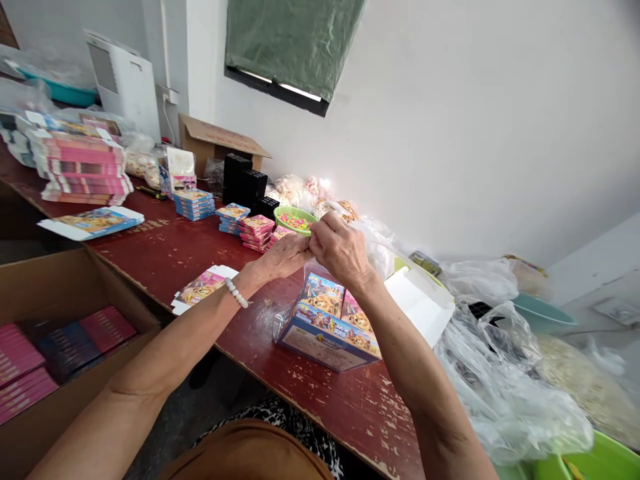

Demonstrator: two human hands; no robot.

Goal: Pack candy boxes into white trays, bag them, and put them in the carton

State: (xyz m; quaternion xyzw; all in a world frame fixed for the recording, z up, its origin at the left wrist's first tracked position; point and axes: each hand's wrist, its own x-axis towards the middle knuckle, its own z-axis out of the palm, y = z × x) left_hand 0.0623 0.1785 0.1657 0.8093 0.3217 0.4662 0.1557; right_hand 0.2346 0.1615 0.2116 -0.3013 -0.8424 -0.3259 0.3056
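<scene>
Free tabletop (357, 410) before display box (320, 343), obstructive plastic bags (505, 380) right

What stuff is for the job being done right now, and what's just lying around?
Seems part of the job:
- left hand and right hand, held close together
- blue printed box under them
- clear plastic beside the box

Probably just around:
- white appliance by the wall
- teal basin, back left
- bright green tub, bottom right

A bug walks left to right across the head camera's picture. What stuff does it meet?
Tall pink carton stack, little blue boxes, little pink boxes, big display box, crumpled clear plastic bags.
</scene>
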